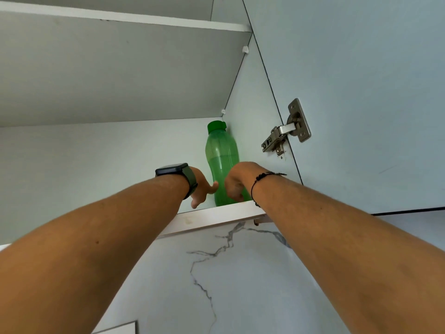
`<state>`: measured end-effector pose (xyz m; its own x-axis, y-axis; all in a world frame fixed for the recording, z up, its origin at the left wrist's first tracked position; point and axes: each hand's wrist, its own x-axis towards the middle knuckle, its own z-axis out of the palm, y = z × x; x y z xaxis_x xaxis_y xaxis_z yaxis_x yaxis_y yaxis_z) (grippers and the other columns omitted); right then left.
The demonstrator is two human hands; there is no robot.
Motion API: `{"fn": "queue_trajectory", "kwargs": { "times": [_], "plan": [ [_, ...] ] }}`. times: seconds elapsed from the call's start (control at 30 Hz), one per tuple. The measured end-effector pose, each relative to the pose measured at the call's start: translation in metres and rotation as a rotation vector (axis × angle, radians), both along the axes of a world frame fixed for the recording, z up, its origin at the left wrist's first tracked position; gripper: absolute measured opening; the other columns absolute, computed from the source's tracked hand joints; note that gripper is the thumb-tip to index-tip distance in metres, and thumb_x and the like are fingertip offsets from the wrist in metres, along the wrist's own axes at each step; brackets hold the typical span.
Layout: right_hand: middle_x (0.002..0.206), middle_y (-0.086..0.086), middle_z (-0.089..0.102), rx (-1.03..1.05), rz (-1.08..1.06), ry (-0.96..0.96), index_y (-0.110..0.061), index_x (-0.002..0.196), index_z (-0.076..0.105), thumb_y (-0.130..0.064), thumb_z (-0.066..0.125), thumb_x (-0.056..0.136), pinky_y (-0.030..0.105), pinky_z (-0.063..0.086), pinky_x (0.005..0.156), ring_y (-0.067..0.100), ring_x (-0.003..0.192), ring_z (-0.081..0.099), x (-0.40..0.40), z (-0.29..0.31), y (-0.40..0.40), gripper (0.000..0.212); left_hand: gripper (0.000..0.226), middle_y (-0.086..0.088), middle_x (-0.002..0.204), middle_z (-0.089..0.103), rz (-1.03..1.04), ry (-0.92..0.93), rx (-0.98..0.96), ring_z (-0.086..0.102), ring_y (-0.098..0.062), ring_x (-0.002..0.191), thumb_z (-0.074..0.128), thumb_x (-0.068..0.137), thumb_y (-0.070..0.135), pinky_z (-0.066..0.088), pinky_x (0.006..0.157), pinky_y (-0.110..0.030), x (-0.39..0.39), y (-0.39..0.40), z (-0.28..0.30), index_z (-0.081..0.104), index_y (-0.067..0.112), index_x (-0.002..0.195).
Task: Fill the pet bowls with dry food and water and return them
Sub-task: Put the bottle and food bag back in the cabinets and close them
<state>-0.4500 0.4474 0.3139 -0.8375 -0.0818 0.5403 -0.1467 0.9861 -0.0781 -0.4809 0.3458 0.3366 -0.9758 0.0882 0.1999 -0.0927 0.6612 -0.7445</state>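
Note:
A green translucent water bottle [221, 155] with a green cap stands upright on the lowest cabinet shelf [216, 216], in the right back corner; it looks partly filled. My left hand [201, 190], with a dark watch on the wrist, is just left of the bottle's base, fingers apart and thumb tip touching the bottle. My right hand [234, 185], with a bead bracelet on the wrist, lies over the bottle's lower right side with fingers curled; I cannot tell whether it grips the bottle. No pet bowl is in view.
I am looking up into an open white wall cabinet. The open door [361, 92] hangs at the right on a metal hinge [286, 133]. A second shelf [120, 68] is above. A marble-patterned wall [228, 273] runs below the cabinet.

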Motion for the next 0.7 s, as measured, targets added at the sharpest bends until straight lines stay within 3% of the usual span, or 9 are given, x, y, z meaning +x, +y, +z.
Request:
{"fn": "queue_trajectory", "kwargs": {
  "times": [0.13, 0.23, 0.37, 0.47, 0.57, 0.7],
  "plan": [
    [0.13, 0.016, 0.053, 0.063, 0.018, -0.007, -0.001, 0.126, 0.05, -0.013, 0.045, 0.094, 0.034, 0.044, 0.09, 0.029, 0.104, 0.054, -0.015, 0.003, -0.002, 0.035, 0.084, -0.01, 0.155, 0.026, -0.038, 0.014, 0.027, 0.038, -0.026, 0.135, 0.047, 0.095, 0.007, 0.034, 0.106, -0.039, 0.012, -0.003, 0.001, -0.013, 0.029, 0.149],
    [0.118, 0.019, 0.057, -0.062, 0.109, 0.226, 0.003, 0.115, 0.055, -0.005, 0.047, 0.092, 0.034, 0.046, 0.081, 0.033, 0.102, 0.057, -0.003, 0.006, -0.004, 0.025, 0.079, -0.009, 0.155, 0.027, -0.057, 0.054, 0.067, 0.035, -0.027, 0.137, 0.047, 0.095, 0.007, 0.033, 0.107, -0.039, 0.035, -0.008, 0.007, -0.005, 0.028, 0.151],
    [0.113, 0.019, 0.064, -0.222, 0.266, 0.417, 0.001, 0.108, 0.066, 0.002, 0.049, 0.087, 0.036, 0.05, 0.088, 0.033, 0.104, 0.059, 0.019, 0.007, -0.014, 0.027, 0.07, -0.006, 0.156, 0.025, -0.112, 0.149, 0.154, 0.029, -0.026, 0.141, 0.046, 0.093, 0.008, 0.029, 0.11, -0.037, 0.078, -0.031, 0.017, 0.009, 0.023, 0.151],
    [0.111, 0.015, 0.067, -0.27, 0.442, 0.475, -0.005, 0.104, 0.07, 0.005, 0.048, 0.082, 0.038, 0.049, 0.091, 0.031, 0.106, 0.059, 0.042, 0.007, -0.038, 0.032, 0.063, -0.008, 0.151, 0.032, -0.195, 0.251, 0.239, 0.037, -0.029, 0.135, 0.04, 0.09, 0.004, 0.036, 0.107, -0.038, 0.115, -0.059, 0.024, 0.023, 0.018, 0.149],
    [0.104, 0.012, 0.07, -0.309, 0.587, 0.537, -0.01, 0.096, 0.072, 0.005, 0.045, 0.08, 0.033, 0.05, 0.087, 0.03, 0.101, 0.062, 0.071, 0.002, -0.079, 0.035, 0.054, -0.011, 0.137, 0.045, -0.212, 0.39, 0.262, 0.052, -0.033, 0.118, 0.037, 0.087, 0.001, 0.047, 0.088, -0.037, 0.153, -0.093, 0.023, 0.04, 0.014, 0.139],
    [0.098, 0.007, 0.072, -0.343, 0.793, 0.569, -0.011, 0.092, 0.073, 0.005, 0.044, 0.083, 0.027, 0.047, 0.08, 0.027, 0.094, 0.062, 0.111, -0.007, -0.145, 0.034, 0.047, -0.011, 0.128, 0.052, -0.112, 0.53, 0.236, 0.057, -0.033, 0.109, 0.039, 0.086, -0.001, 0.044, 0.073, -0.033, 0.215, -0.144, 0.012, 0.049, 0.012, 0.13]
  ]
}}
